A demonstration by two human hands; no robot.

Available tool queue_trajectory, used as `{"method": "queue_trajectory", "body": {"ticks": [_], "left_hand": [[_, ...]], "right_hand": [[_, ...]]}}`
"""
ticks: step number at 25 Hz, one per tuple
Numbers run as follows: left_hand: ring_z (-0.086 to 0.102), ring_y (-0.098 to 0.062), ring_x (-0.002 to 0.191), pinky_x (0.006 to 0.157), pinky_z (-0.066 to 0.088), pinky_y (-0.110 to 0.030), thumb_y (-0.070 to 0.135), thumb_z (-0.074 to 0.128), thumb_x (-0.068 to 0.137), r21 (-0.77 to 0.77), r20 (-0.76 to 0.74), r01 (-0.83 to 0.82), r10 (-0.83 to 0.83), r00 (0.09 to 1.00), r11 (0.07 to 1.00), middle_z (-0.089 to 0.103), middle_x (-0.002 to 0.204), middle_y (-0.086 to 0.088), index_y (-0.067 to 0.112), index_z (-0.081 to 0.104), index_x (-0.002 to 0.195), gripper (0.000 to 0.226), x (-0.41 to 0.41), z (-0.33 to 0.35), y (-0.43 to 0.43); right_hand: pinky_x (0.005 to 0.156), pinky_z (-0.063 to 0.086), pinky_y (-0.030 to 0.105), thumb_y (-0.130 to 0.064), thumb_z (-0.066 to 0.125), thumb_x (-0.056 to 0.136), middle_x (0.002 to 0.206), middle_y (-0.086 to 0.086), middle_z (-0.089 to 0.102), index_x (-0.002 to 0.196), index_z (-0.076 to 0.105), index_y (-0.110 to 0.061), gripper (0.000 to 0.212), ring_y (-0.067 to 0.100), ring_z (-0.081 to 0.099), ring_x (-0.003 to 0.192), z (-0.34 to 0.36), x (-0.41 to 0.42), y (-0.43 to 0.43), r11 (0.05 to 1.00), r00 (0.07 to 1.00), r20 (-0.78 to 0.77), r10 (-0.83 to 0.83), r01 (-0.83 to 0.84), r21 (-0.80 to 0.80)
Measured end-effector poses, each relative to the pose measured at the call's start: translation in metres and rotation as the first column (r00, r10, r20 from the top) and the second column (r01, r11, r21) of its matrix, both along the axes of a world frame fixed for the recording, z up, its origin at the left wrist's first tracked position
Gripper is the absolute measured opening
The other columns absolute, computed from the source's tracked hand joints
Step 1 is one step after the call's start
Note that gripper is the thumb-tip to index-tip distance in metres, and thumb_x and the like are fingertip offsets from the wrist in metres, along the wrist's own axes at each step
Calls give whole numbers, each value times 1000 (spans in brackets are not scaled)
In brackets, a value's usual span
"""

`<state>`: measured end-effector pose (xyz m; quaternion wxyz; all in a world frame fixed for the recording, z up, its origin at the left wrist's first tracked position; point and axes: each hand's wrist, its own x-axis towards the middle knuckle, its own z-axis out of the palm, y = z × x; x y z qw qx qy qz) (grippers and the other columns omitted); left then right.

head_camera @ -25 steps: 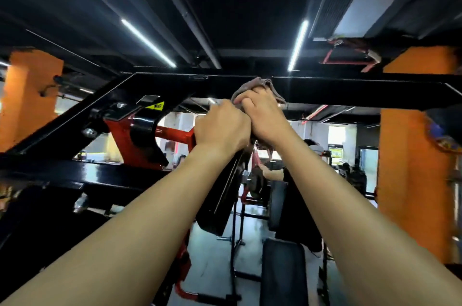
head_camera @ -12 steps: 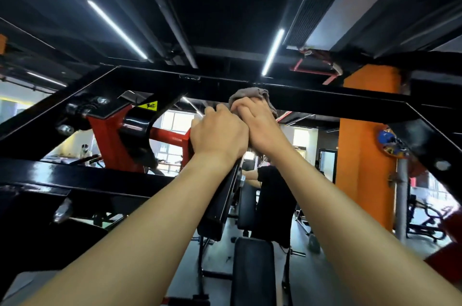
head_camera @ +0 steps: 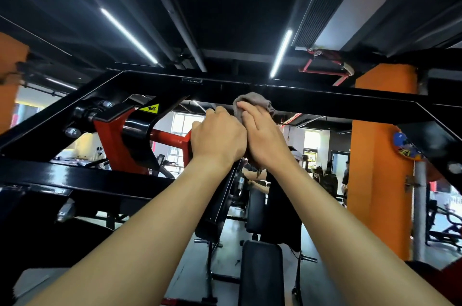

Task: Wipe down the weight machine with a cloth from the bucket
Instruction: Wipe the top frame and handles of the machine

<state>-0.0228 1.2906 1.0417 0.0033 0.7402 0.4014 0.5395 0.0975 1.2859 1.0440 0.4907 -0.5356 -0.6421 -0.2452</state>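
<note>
Reaching up from the bottom of the view, two bare forearms meet side by side at the middle of the frame. The left hand (head_camera: 217, 139) is balled, knuckles toward the camera, at the end of a red arm (head_camera: 170, 136) of the weight machine (head_camera: 75, 177). Its own back hides what the curled fingers close on, so it cannot be told whether it holds anything. Touching it on the right, the right hand (head_camera: 265, 141) lies with its fingers (head_camera: 251, 108) nearly straight over a grey-brown cloth (head_camera: 257, 100). They press the bunched cloth against the lower edge of the machine's black crossbar (head_camera: 337, 103). The cloth sits between the fingers and the bar, with folds showing above and to the right of the fingertips.

Below the wrists a black plate (head_camera: 217, 208) slants downward, and beside it stands a black padded seat (head_camera: 261, 270) on the grey floor (head_camera: 185, 265). To the left, the red arm joins a black pivot under a yellow warning sticker (head_camera: 150, 108), with bolts on the slanting beam near it. Farther off, an orange pillar (head_camera: 377, 155) rises on the right, with bright windows (head_camera: 182, 123) behind the machine. Overhead, white light strips (head_camera: 281, 53) cross the dark ceiling.
</note>
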Motion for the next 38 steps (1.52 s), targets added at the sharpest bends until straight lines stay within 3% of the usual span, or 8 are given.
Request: {"method": "queue_trajectory", "body": {"ticks": [4,8,11,16,22,28,33,38], "left_hand": [[48,-32,126,109,34,-48,11,32,103,-2,5,10,-10,1000,1000,56,130,-14,1,59,118,33,-1,-2,-5],[49,-32,125,108,32,-47,15,31,103,-2,19,12,-12,1000,1000,57,129,-14,2,58,118,34,0,-1,-1],[49,-32,120,104,35,-47,12,32,100,5,27,10,-10,1000,1000,59,122,-12,4,60,109,31,2,-2,1],[49,-33,118,104,37,-49,7,33,99,-29,97,45,-42,994,999,57,121,-14,6,59,103,26,1,-3,0],[51,-33,119,108,30,-46,13,32,103,4,40,12,-12,999,1000,58,124,-13,3,59,112,30,0,-1,1],[51,-33,119,110,28,-46,12,31,103,13,32,9,-10,999,1000,58,126,-14,3,59,112,31,0,0,2],[53,-32,118,106,31,-46,16,32,100,30,34,2,-3,999,1000,59,123,-12,4,58,115,33,3,0,13],[56,-32,108,103,32,-43,22,32,102,29,69,0,-2,998,1000,59,121,-10,6,57,118,33,5,-2,19]], "right_hand": [[99,44,38,-25,28,111,148,8,51,146,48,-15,42,27,55,126,19,-7,3,994,993,-35,-110,111,27],[78,44,41,-29,28,110,96,2,60,111,49,-13,26,19,59,87,0,-11,5,999,948,-316,46,-34,43],[76,39,35,-25,30,109,82,-4,54,96,51,-13,28,12,54,78,2,-7,-3,1000,943,-333,31,-31,5],[100,40,40,-16,24,110,127,14,58,130,56,-4,40,34,51,127,38,2,9,996,938,-345,-28,-3,-90],[89,38,37,-37,34,105,129,7,57,126,52,-22,31,26,50,125,22,6,27,988,840,-520,154,-140,67],[105,42,42,-41,37,104,145,9,42,144,41,-21,45,27,40,136,32,5,28,986,805,-573,154,-166,31],[80,40,33,-32,42,103,130,2,50,118,50,-22,20,23,49,116,37,8,24,994,929,-370,-11,52,100],[98,39,37,-22,40,106,134,3,53,125,67,-16,33,30,46,119,49,10,25,937,949,67,-308,291,194]]}}
